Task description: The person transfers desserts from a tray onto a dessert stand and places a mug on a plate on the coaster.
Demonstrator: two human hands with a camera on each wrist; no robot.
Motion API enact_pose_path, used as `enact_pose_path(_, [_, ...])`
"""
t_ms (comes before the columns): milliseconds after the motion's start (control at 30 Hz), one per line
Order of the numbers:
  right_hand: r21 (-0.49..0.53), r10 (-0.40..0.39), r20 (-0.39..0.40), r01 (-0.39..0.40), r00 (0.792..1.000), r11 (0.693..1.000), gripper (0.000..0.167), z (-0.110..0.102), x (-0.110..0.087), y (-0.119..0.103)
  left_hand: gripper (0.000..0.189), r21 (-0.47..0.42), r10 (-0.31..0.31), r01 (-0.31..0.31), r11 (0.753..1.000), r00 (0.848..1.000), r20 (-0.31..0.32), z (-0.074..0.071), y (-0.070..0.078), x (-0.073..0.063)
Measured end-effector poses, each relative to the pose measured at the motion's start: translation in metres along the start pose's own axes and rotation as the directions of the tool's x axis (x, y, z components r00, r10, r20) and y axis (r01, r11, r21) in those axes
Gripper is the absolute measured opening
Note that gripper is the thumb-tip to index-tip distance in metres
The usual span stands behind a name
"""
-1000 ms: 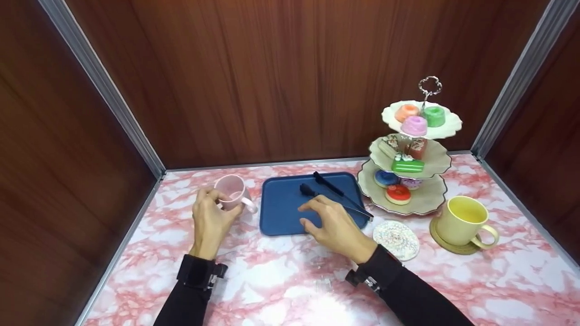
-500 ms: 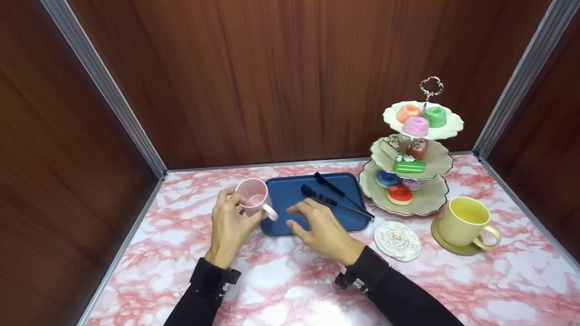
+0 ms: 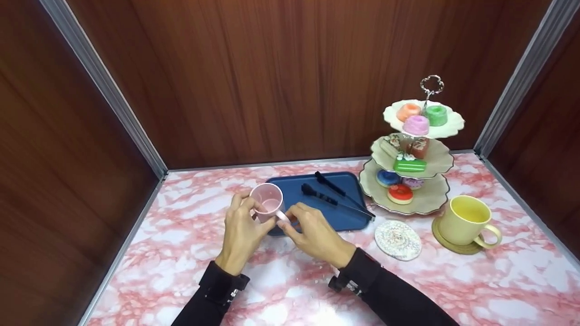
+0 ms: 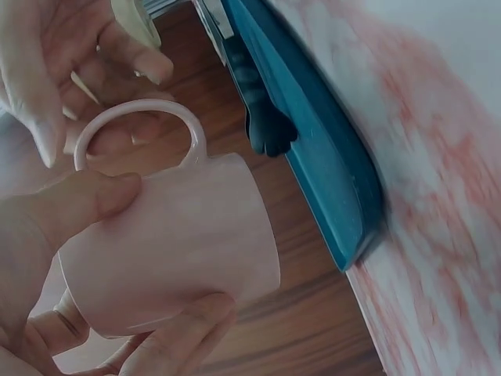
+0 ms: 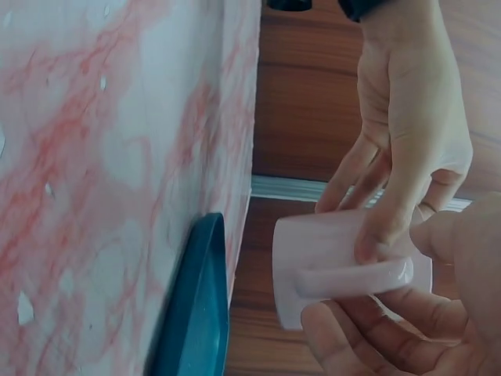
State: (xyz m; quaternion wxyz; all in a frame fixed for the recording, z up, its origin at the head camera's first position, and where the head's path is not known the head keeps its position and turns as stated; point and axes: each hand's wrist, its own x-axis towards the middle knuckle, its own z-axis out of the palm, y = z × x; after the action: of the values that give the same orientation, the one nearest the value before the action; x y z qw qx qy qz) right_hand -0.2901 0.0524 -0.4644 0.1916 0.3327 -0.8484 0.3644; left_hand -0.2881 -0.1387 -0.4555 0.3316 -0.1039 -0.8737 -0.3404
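My left hand grips a pink mug by its body, held off the table in front of the tray's left end. In the left wrist view the thumb presses one side of the mug and the fingers wrap the other. The mug's handle points toward my right hand. That hand's thumb and fingers stand on either side of the handle, spread apart, as the left wrist view shows; its fingertips are right at the handle in the right wrist view. The mug's inside looks bare.
Black-tipped tongs lie across the blue tray. At the right stand a three-tier stand with toy cakes and doughnuts, and a yellow mug on a round coaster. A white patterned coaster lies before the tray.
My left hand has carried the pink mug rightward from beside the tray to over its left end. My right hand has moved left, bringing its fingers to the mug's handle.
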Motion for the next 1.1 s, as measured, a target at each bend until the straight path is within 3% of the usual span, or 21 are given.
enact_pose_path(333, [0.015,0.025,-0.021,-0.025,0.999,1.000,0.014,0.002,-0.004,0.001,0.035,0.032,0.020,-0.020,0.999,1.000,0.009,0.005,0.009,-0.004])
enact_pose_path(567, [0.094,0.030,0.011,-0.031,0.999,0.995,0.015,-0.001,-0.010,0.002,0.036,0.045,0.001,-0.002,0.999,0.999,0.035,0.008,0.014,-0.008])
enact_pose_path(1100, [0.164,0.095,0.023,-0.098,0.995,0.982,0.017,-0.023,-0.027,0.003,0.040,0.041,0.066,-0.068,0.997,0.997,0.047,0.013,0.029,-0.016])
